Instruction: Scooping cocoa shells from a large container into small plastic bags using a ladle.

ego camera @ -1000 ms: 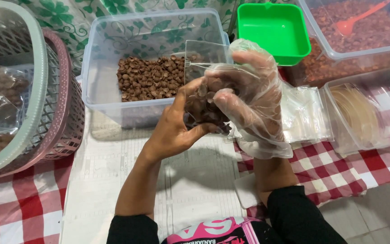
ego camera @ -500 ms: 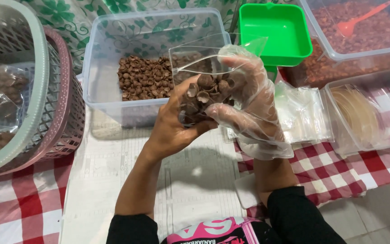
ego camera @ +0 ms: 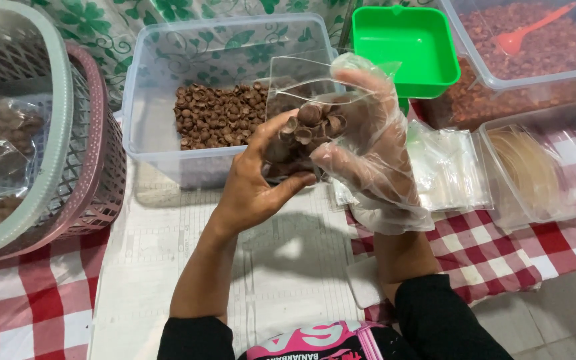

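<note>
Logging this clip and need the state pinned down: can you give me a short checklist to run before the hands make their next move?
1. Left hand grips the small clear bag: ok.
2. Gloved right hand holds brown pieces at the bag mouth: ok.
3. Bag mouth open: ok.
4. Clear tub of brown pieces within reach behind the hands: ok.
5. Stack of empty bags beside the right hand: ok.
6. Bag fill level: cannot tell.
</note>
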